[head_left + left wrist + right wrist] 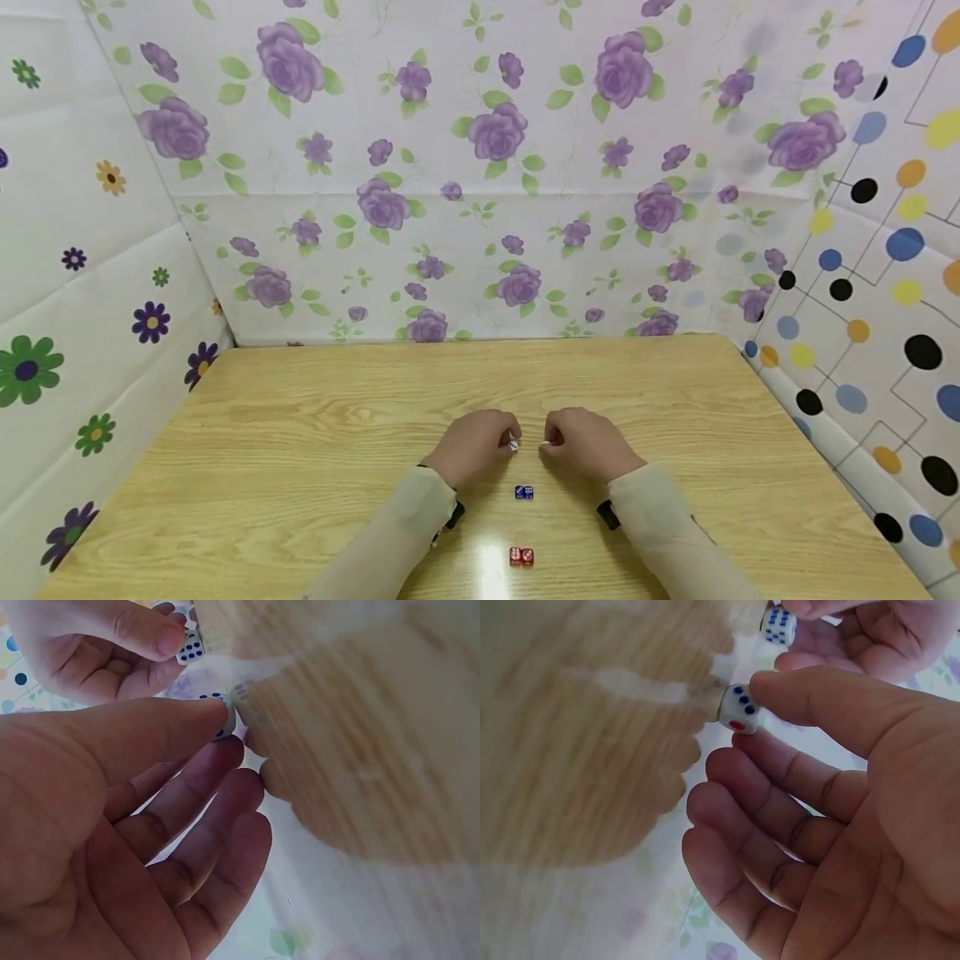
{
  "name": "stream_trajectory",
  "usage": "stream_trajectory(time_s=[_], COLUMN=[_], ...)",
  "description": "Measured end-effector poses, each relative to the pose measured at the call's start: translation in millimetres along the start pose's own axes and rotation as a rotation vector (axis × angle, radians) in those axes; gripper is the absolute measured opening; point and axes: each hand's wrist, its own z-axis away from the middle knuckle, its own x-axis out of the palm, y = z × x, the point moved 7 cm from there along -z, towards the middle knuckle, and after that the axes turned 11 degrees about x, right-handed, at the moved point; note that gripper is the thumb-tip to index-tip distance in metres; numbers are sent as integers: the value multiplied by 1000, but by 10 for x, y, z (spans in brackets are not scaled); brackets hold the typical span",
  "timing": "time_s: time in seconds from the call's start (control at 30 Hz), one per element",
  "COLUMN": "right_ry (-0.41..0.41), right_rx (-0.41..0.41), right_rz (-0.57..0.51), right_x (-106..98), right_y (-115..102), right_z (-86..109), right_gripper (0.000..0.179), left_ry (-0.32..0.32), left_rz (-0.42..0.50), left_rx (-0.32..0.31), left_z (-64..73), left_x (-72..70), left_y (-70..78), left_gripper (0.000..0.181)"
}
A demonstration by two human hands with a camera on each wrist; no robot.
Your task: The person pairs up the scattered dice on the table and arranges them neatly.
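Observation:
My left hand [474,446] pinches a white die [513,446] between thumb and forefinger, low over the wooden table. Its blue pips peek out past the thumb in the left wrist view, where the other fingers lie loosely bent. Opposite it, a short gap away, my right hand [588,443] holds a second white die [739,709] by thumb and fingertip. That die shows a row of blue pips and one red pip in the right wrist view. Nearer to me, two blue dice [524,492] sit side by side, between the forearms.
Two red dice [521,557] stand together closer to the table's front, in line with the blue pair. The wood-grain table [300,425] reflects light near them. Floral sheeting [450,267] rises behind the table, with patterned sheets at both sides.

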Motion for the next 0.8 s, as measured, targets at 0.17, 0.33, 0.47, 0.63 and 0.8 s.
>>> stream_trajectory(time_s=[0.17,0.33,0.47,0.63,0.8], right_ry=[-24,-35,-36,-42,-38], right_rx=[-32,-66,-82,-85,-88], right_rz=[-23,-1,8,17,26], right_x=[28,-20,-31,-1,11], right_y=[-58,-102,-114,-104,-113], right_z=[20,58,63,48,43], right_gripper=[17,11,10,9,10], left_ry=[2,12,13,1,5], left_rz=[4,15,31,37,19], left_rx=[-2,-15,-36,-45,-31], left_z=[6,20,31,34,28], left_x=[-16,-35,-35,-18,3], left_y=[12,-28,-60,-45,-40], left_gripper=[15,17,13,10,9])
